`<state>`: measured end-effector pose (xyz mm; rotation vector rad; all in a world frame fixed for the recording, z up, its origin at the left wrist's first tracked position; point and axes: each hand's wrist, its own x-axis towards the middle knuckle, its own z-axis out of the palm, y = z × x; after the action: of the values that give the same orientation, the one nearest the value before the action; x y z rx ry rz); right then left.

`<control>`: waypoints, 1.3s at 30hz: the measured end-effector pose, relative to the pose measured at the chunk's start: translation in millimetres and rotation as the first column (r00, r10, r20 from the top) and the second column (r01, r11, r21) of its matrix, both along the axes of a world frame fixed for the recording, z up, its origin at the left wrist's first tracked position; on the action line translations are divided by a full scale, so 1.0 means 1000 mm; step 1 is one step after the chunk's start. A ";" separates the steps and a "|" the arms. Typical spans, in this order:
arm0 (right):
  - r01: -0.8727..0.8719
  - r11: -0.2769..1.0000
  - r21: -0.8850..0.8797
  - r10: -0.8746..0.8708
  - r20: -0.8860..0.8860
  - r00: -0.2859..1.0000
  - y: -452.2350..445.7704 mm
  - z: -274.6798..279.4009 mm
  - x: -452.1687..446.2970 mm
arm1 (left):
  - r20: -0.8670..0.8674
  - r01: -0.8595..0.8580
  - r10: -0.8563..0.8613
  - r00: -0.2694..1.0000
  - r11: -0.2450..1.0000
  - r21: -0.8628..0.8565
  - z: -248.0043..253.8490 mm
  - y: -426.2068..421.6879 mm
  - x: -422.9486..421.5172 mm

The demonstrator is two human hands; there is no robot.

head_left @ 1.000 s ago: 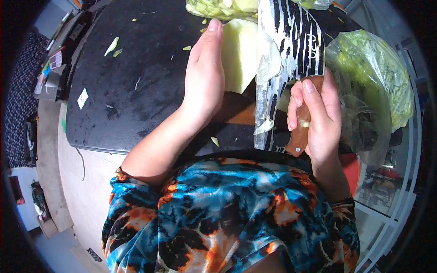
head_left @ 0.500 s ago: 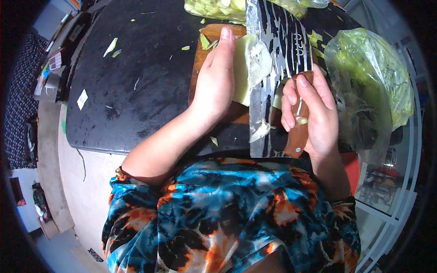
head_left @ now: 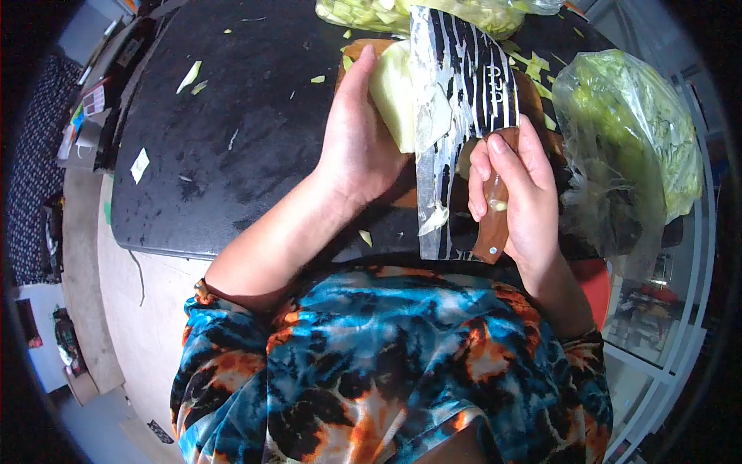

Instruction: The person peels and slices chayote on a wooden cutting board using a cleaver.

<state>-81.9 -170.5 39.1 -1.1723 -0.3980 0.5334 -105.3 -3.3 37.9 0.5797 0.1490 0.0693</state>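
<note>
In the head view, my right hand (head_left: pixel 527 189) is wrapped round the brown wooden handle of a cleaver (head_left: pixel 478 81). Its broad, dark blade is streaked with reflections and has pale scraps stuck to it. My left hand (head_left: pixel 357 135) holds a pale green vegetable piece (head_left: pixel 393 97), thumb up along its left side and the other fingers hidden behind it. The blade overlaps the piece's right side; whether it cuts in I cannot tell. Beneath both lies a wooden cutting board (head_left: pixel 406 195), largely covered by hands and blade.
A clear bag of leafy green vegetable (head_left: pixel 630 131) stands at the right of the black table (head_left: pixel 239 139). Another bag with chopped green pieces (head_left: pixel 371 17) lies at the far edge. Green scraps (head_left: pixel 188 76) and a white scrap (head_left: pixel 140 166) are scattered leftward.
The cleaver and my right hand have shifted slightly left. My left hand has turned and tilted the vegetable piece, showing more of its pale face.
</note>
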 end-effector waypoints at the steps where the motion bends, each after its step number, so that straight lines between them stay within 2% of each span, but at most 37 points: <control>1: 0.006 1.000 -0.003 -0.006 0.014 1.000 0.000 0.000 -0.001 | 0.013 0.010 -0.010 1.000 1.000 -0.007 -0.001 0.001 0.000; 3: 0.038 0.999 0.006 -0.038 0.008 0.999 -0.002 0.001 -0.001 | 0.039 0.031 -0.030 0.999 0.999 -0.018 -0.005 0.003 0.003; 4: 0.054 0.998 0.010 -0.054 0.004 0.999 -0.003 0.002 -0.001 | 0.026 -0.029 0.028 0.999 0.999 0.038 -0.008 0.003 0.005; 5: 0.092 0.996 -0.019 -0.090 0.084 0.992 -0.003 0.004 0.001 | 0.017 -0.086 0.085 0.996 0.992 0.094 -0.011 0.003 0.007; 7: 0.183 0.982 0.044 -0.188 0.213 0.959 -0.004 0.008 0.009 | 0.012 -0.179 0.180 0.984 0.968 0.176 -0.010 0.004 0.007; 9: 0.195 0.980 0.043 -0.197 0.378 0.905 -0.009 0.012 0.019 | 0.022 -0.249 0.251 0.968 0.941 0.231 0.001 0.007 0.004; 10: 0.220 0.975 0.040 -0.220 0.358 0.907 -0.005 0.013 0.023 | 0.013 -0.294 0.300 0.954 0.925 0.240 0.009 0.004 0.002; 11: 0.247 0.968 0.038 -0.245 0.337 0.909 0.002 0.012 0.025 | 0.050 -0.280 0.276 0.960 0.925 0.258 0.014 0.000 0.001; 13: 0.080 0.996 0.026 -0.084 0.270 0.959 0.011 0.008 0.025 | 0.117 -0.254 0.229 0.966 0.920 0.298 0.020 -0.010 0.002; 14: 0.138 0.989 0.057 -0.148 0.239 0.960 0.024 0.008 0.019 | 0.126 -0.237 0.207 0.970 0.916 0.324 0.021 -0.018 0.003; 15: 0.197 0.977 0.087 -0.211 0.206 0.956 0.036 0.009 0.013 | 0.189 -0.308 0.250 0.950 0.854 0.419 0.018 -0.024 0.006; 17: 0.134 0.986 0.101 -0.152 0.192 0.970 0.041 0.012 0.015 | 0.230 -0.266 0.166 0.959 0.805 0.530 0.016 -0.026 0.005; 21: 0.107 0.986 0.126 -0.114 0.051 0.992 0.040 0.013 0.020 | 0.214 -0.205 0.124 0.969 0.887 0.414 0.002 -0.014 0.006; 22: 0.099 0.987 0.128 -0.101 0.013 0.995 0.038 0.014 0.022 | 0.121 -0.068 0.028 0.992 0.940 0.333 0.003 -0.013 0.001; 25: 0.086 0.989 0.120 -0.099 0.110 0.989 0.036 0.017 0.026 | 0.066 -0.076 0.058 0.996 0.947 0.312 0.011 -0.022 0.000; 26: 0.045 0.992 0.117 -0.057 0.099 0.993 0.033 0.021 0.028 | -0.048 -0.082 0.103 0.993 0.943 0.323 0.020 -0.024 -0.003; 28: -0.040 0.993 0.114 0.031 0.079 0.996 0.023 0.033 0.032 | -0.005 -0.025 0.029 1.000 0.918 0.395 0.022 -0.005 -0.008; 29: 0.022 0.994 0.103 -0.028 0.059 0.998 0.017 0.034 0.033 | 0.016 0.003 -0.011 1.000 0.901 0.433 0.024 0.006 -0.010; 30: -0.038 0.990 0.133 0.035 0.024 0.999 0.007 0.036 0.037 | 0.006 -0.030 0.030 1.000 0.901 0.432 0.024 0.011 -0.008; 31: -0.091 0.982 0.165 0.094 -0.009 0.996 -0.001 0.037 0.042 | 0.106 -0.071 0.028 0.994 0.899 0.433 0.027 0.016 -0.011; 33: -0.057 0.962 0.266 0.094 -0.128 0.987 -0.007 0.030 0.049 | 0.246 -0.239 0.102 0.964 0.738 0.631 0.031 0.027 -0.014; 37: 0.025 0.928 0.373 0.073 -0.246 0.966 -0.014 0.014 0.062 | 0.214 -0.254 0.137 0.967 0.489 0.834 0.039 0.025 -0.018; 39: 0.058 0.910 0.411 0.037 -0.221 0.975 -0.015 0.012 0.063 | 0.196 -0.259 0.202 0.960 0.355 0.898 0.037 0.017 -0.020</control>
<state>-19.1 -185.2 51.5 -0.6925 -0.2912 0.5334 -125.7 13.3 75.0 1.7187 0.1306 0.4803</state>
